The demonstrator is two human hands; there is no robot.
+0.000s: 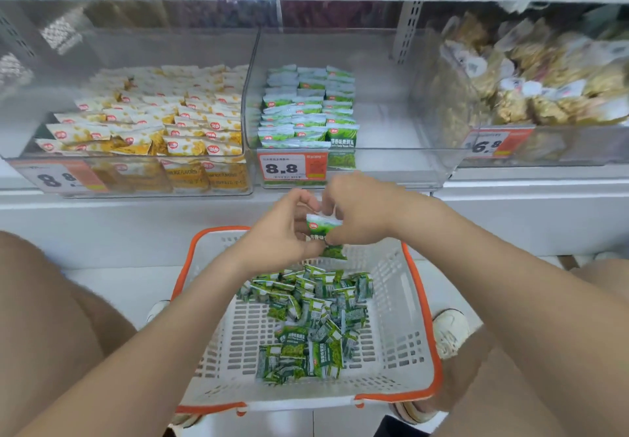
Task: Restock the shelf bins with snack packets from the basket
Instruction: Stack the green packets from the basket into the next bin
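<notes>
You were partway through the job, by the look of it. Both your hands were closed on a small bunch of green packets, held between them above the far end of the basket and just below the shelf: your left hand curled round the bunch from the side, your right hand pinching it from above. The middle bin already held neat rows of the same green snack along its left side, while its right half showed bare floor, so I judged there was plenty of room left to fill. A loose heap of packets lay in the bottom of the basket, so many trips seemed to remain. The left bin, full of yellow packets, and the right bin, full of clear bags, looked well stocked. How many packets you gripped I could not count, since your fingers covered most of the bunch. The price tag hid the front of the green rows, the bins' far ends were blurred by glare, and the shelf above was cut off at the top.
</notes>
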